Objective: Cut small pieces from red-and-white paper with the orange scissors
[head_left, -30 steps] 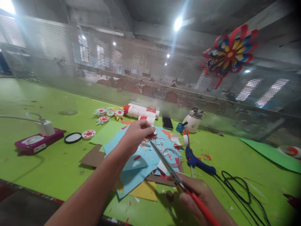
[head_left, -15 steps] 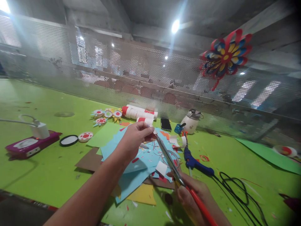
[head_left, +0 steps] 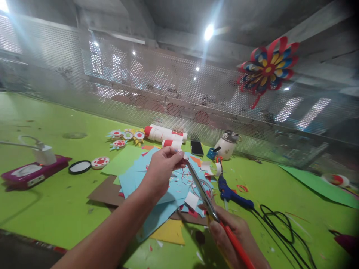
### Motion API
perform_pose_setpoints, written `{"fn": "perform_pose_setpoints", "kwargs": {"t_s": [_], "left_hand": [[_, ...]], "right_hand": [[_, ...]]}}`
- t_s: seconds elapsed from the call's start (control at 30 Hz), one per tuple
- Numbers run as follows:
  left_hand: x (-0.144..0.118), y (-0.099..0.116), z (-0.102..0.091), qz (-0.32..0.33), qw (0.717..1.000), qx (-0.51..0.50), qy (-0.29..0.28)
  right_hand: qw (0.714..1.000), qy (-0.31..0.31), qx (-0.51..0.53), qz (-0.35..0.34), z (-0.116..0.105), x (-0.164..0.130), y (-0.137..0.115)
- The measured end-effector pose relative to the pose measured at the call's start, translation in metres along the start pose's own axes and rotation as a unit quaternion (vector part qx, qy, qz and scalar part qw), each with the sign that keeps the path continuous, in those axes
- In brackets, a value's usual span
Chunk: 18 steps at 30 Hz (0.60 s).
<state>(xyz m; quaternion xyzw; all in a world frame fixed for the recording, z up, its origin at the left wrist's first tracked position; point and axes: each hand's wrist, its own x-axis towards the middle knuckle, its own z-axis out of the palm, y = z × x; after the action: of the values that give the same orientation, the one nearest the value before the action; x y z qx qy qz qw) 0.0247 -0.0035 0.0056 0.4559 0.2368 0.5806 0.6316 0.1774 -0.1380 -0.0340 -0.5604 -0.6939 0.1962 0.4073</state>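
Observation:
My left hand (head_left: 162,169) is raised over a pile of blue paper sheets (head_left: 157,186) and pinches a small scrap of paper at its fingertips. My right hand (head_left: 232,235) grips red-handled scissors (head_left: 206,198) near the front of the green table (head_left: 56,194). The long blades point up and left, and their tips meet the scrap at my left fingertips. Paper offcuts lie scattered on the blue sheets under the blades.
A blue glue gun (head_left: 231,192) with a black cord (head_left: 283,231) lies right of the pile. Red-and-white paper rolls (head_left: 166,135), paper flowers (head_left: 123,137), a phone (head_left: 197,148) and a white pot (head_left: 227,144) sit by the perforated screen. A magenta device (head_left: 33,170) lies far left.
The scissors swung up from a flatter angle until their tips reached the scrap at my left fingers. My left hand shifted slightly; the view drifted a little.

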Motion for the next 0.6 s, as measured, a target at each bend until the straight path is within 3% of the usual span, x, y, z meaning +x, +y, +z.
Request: {"fn": "perform_pose_setpoints", "kwargs": {"t_s": [0.6], "left_hand": [[-0.0072,-0.0035,0.0102,0.015,0.998,-0.037,0.054]], "right_hand": [[1.0,-0.019,0.002,0.003,-0.0004,-0.0005,0.0009]]}}
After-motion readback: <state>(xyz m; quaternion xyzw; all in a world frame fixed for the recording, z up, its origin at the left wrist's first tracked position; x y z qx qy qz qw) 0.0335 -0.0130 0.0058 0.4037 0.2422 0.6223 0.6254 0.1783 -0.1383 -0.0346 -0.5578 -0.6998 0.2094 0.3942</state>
